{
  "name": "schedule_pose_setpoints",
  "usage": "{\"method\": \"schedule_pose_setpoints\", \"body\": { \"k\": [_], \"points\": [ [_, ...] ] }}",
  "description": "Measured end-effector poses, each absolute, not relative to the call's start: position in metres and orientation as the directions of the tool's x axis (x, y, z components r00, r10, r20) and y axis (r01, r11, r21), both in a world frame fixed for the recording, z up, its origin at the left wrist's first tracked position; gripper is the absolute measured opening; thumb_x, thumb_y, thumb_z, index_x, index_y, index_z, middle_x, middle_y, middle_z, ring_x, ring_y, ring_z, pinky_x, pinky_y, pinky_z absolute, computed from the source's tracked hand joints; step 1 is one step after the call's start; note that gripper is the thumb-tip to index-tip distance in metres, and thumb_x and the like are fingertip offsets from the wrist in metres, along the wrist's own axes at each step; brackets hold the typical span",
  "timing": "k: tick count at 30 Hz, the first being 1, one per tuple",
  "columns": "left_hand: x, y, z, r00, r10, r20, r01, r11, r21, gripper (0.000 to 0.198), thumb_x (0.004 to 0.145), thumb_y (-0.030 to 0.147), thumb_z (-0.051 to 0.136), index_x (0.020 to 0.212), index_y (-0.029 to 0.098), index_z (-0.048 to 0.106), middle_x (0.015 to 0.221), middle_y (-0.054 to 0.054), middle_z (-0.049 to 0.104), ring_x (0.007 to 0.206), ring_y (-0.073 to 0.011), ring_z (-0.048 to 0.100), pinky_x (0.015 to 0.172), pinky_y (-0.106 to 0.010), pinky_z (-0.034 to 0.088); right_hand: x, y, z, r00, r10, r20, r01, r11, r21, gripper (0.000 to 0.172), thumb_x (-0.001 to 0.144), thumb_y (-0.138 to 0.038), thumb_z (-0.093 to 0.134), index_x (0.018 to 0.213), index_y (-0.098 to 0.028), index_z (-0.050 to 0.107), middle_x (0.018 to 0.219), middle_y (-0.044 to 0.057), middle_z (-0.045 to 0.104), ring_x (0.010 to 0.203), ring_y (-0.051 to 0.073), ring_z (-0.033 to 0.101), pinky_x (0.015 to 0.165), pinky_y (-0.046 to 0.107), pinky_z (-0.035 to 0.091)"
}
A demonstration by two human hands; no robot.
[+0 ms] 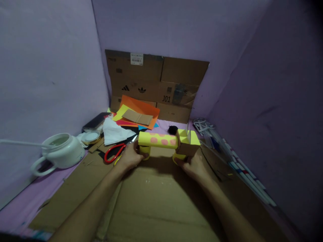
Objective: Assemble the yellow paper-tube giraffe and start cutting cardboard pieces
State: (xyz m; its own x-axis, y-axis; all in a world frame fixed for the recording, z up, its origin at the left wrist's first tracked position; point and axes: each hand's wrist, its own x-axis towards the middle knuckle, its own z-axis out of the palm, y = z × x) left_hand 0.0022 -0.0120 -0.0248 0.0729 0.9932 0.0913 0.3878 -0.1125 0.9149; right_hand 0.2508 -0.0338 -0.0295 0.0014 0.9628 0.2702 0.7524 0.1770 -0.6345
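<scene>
A paper craft model stands on the cardboard before me. Its body is a yellow paper tube with pink spots (158, 139), lying level. Under its left end is a short yellow paper roll (145, 153), and my left hand (131, 156) has its fingers closed around that roll. A small cardboard box lined with yellow paper (188, 148) sits at the tube's right end, open at the top. Beneath it, my right hand (193, 165) grips another yellow paper roll (178, 157), partly hidden by the fingers. Red-handled scissors (114, 153) lie just left of my left hand.
A cardboard sheet (146, 201) covers the work surface. To the left stands a white mug (64, 151) with a long white stick. Orange paper (140, 109) and white tissue (114, 131) lie behind. Rolled paper sticks (249, 178) lie right, and a cardboard panel (141, 75) leans at the back.
</scene>
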Motion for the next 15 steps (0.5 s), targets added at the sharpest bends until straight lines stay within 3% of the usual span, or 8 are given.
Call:
{"method": "schedule_pose_setpoints", "body": {
  "k": [8, 15],
  "points": [
    [0.003, -0.013, -0.019, 0.080, 0.994, 0.072, 0.389, -0.097, 0.916, 0.046, 0.057, 0.018, 0.067, 0.102, 0.014, 0.060, 0.098, -0.011, 0.068, 0.084, -0.0241, 0.064, 0.068, -0.032, 0.051, 0.261, -0.029, -0.036, -0.021, 0.983, 0.181, 0.605, 0.157, -0.781, 0.031, 0.055, -0.023, 0.068, 0.085, -0.019, 0.062, 0.086, 0.008, 0.069, 0.078, 0.026, 0.063, 0.068, 0.036, 0.051],
    [0.003, -0.013, -0.023, 0.068, 0.995, 0.077, 0.333, -0.096, 0.938, 0.041, 0.053, 0.017, 0.068, 0.094, 0.015, 0.063, 0.090, -0.008, 0.069, 0.081, -0.0231, 0.063, 0.067, -0.031, 0.050, 0.294, -0.032, -0.012, -0.023, 0.990, 0.140, 0.551, 0.129, -0.825, 0.051, 0.049, -0.020, 0.066, 0.100, -0.018, 0.057, 0.109, 0.012, 0.065, 0.105, 0.032, 0.057, 0.094, 0.046, 0.041]
  ]
}}
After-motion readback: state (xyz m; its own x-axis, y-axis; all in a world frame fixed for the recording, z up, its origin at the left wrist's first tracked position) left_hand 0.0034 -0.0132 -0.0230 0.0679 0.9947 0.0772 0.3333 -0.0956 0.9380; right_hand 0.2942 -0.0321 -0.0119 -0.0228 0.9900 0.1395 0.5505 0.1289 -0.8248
